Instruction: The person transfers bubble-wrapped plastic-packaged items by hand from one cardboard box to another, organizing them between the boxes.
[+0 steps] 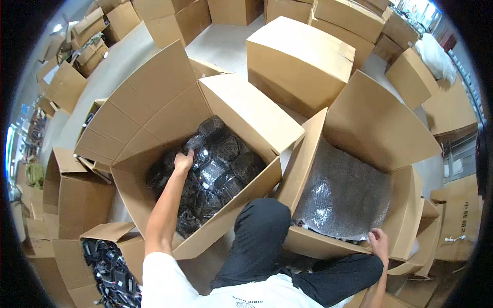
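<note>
My left hand (183, 160) reaches into the open carton on the left. Its fingers are bent and closed against a bundle wrapped in shiny black plastic (197, 147); the fingertips are partly hidden. Several more such bundles (211, 172) fill this carton (241, 207). To the right stands a second open carton (328, 240), its contents mostly covered by a sheet of bubble wrap (344, 192). My right hand (378, 240) pinches the near right corner of that sheet at the carton's front edge. Small dark and light items peek out under the sheet's near edge.
A closed carton (298, 64) stands beyond the two open ones. At lower left, an open box holds a heap of black parts (110, 272). More cartons (87, 205) crowd the left, back and right. A white plastic bag (435, 57) lies on boxes at far right.
</note>
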Tool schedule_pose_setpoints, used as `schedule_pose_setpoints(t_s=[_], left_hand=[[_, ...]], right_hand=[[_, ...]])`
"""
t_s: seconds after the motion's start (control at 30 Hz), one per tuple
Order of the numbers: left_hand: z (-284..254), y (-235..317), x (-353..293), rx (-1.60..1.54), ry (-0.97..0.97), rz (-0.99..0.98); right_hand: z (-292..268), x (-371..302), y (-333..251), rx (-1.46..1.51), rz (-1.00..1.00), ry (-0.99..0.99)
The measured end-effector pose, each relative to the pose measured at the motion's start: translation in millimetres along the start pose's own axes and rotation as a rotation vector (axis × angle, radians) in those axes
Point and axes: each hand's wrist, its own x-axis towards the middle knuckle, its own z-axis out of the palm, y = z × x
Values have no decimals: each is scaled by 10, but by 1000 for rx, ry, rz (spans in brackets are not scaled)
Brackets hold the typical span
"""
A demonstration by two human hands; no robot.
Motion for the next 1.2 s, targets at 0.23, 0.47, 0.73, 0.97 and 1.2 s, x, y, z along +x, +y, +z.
schedule_pose_setpoints(t_s=[0.23,0.47,0.73,0.97,1.2], left_hand=[[982,254,177,-836,55,-422],[-117,938,-379,-1145,-119,85],[-1064,2739,-2846,-1299,-711,549],[-741,2121,-1814,-928,-499,253],[801,597,-1014,40,-307,507]], right_hand=[[-186,65,-401,-266,-132,-341],[325,616,-2569,-73,-407,-431],[837,673,-3915,1022,-556,-538],[436,1847,-2555,1084,-53,-329],[1779,2877,-1251,898,110,-106]])
